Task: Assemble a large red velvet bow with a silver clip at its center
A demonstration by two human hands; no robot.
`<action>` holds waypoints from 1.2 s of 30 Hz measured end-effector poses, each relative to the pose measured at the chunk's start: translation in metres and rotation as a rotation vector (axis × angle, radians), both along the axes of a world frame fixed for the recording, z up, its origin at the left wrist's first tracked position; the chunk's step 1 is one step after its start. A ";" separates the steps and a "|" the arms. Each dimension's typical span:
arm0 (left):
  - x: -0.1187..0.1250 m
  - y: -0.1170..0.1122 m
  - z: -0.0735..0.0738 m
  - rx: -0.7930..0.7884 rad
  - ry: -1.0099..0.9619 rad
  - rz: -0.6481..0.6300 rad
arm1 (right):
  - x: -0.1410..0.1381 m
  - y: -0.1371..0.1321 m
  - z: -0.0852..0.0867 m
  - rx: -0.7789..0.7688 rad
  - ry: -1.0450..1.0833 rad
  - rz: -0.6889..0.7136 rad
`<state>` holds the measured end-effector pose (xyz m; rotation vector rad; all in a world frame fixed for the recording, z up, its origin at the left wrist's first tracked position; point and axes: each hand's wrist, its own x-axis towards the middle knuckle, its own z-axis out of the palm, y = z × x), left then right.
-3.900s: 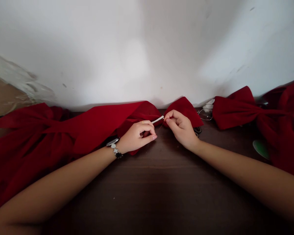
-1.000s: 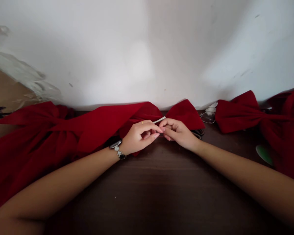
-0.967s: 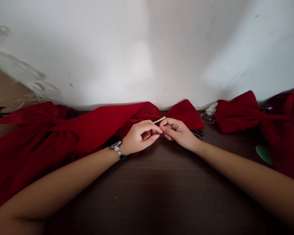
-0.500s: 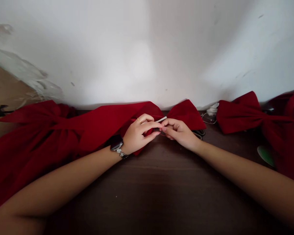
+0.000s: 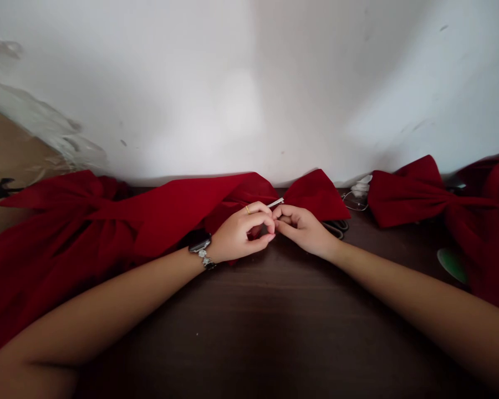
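Note:
My left hand [image 5: 241, 235] and my right hand [image 5: 301, 228] meet fingertip to fingertip over the pinched middle of a red fabric bow [image 5: 316, 191] at the back of a dark wooden table [image 5: 274, 332]. The left hand is closed around a thin silver strip [image 5: 275, 202], whose end pokes up between the two hands. The right hand's fingers are pinched together against the left fingertips; what they hold is too small to make out. A watch [image 5: 200, 246] is on my left wrist.
A large red bow [image 5: 66, 233] covers the table's left side. Another red bow [image 5: 419, 188] lies at the right, with a green disc [image 5: 451, 265] beside it. Scissors [image 5: 336, 226] and a white object with wire [image 5: 360, 188] lie behind my right hand. A white wall stands close behind.
The hands have drawn closer together and their fingertips now touch. My left wrist has turned slightly. The silver strip has stayed in the left hand throughout.

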<state>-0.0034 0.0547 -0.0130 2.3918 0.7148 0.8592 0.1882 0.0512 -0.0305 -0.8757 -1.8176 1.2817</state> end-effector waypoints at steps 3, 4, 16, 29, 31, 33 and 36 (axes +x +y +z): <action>-0.001 -0.001 -0.003 0.092 0.007 -0.025 | 0.001 0.000 -0.001 -0.013 -0.030 0.028; -0.001 -0.002 -0.004 0.121 0.009 -0.034 | 0.001 0.000 -0.001 -0.020 -0.035 0.030; 0.000 0.002 0.004 -0.526 -0.236 0.112 | -0.001 -0.005 -0.001 0.095 -0.073 -0.143; 0.002 0.007 0.011 -1.098 -0.368 0.133 | -0.003 -0.016 0.000 0.451 -0.266 -0.262; 0.003 0.007 0.011 -1.121 -0.376 0.128 | -0.003 -0.017 0.000 0.491 -0.290 -0.260; 0.003 0.007 0.011 -1.140 -0.379 0.136 | -0.003 -0.018 -0.001 0.529 -0.308 -0.277; 0.003 0.006 0.013 -1.165 -0.383 0.165 | -0.004 -0.017 -0.003 0.594 -0.312 -0.315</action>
